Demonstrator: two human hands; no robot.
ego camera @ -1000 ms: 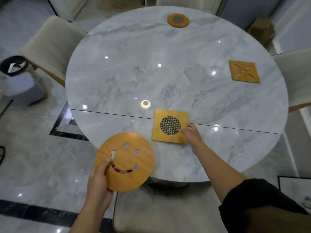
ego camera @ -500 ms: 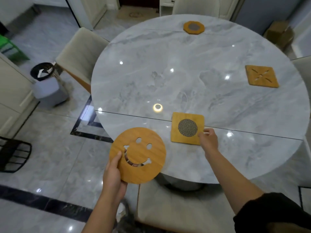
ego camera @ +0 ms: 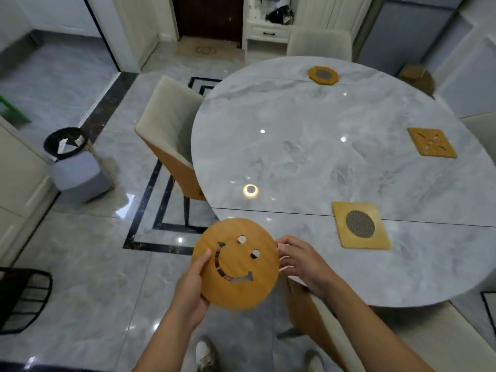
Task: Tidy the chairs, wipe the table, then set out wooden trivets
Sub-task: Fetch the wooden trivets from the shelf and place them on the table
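left hand: bare
right hand: bare
forearms: bare
shoes: pale, scuffed, blurred sneakers

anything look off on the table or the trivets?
Nothing spilled or damaged. The mesh-centred square trivet lies across the seam of the table, slightly askew to it. The smiley trivet isn't laid yet: the left hand and right hand hold it by the near edge.

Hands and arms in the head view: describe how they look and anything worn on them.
The left hand and right hand are bare: no gloves, and no ring, watch or bracelet shows. The left forearm and right forearm are uncovered down to the picture's bottom edge, so no sleeve is in view. The fingers carry no tape or markings that can be made out.
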